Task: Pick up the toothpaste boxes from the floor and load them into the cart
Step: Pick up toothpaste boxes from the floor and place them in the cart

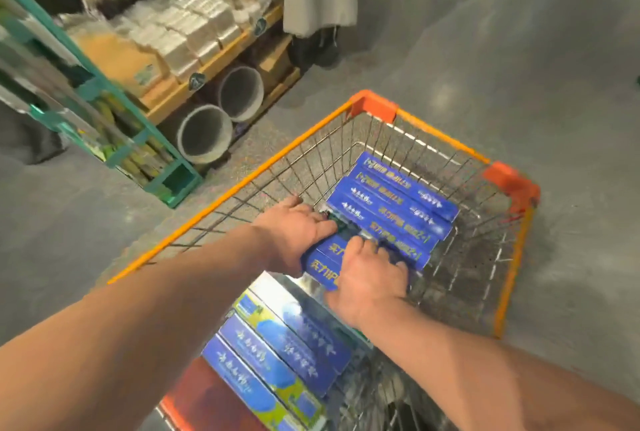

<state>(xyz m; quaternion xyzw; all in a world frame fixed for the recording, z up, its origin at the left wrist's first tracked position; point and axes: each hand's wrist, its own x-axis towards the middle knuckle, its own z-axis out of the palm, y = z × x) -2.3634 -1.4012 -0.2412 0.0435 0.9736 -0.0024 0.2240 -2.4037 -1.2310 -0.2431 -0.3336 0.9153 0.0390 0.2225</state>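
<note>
blue toothpaste boxes inside wire cart, left hand and right hand fingers gripping them

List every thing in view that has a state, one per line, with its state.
Cart: wire basket, partly loaded.
Far row of toothpaste boxes: lying flat in the cart, side by side.
Near row of toothpaste boxes: lying flat, side by side.
Held toothpaste boxes: gripped by both hands, low in the cart.
Left hand: shut on the boxes.
Right hand: shut on the boxes.
</note>
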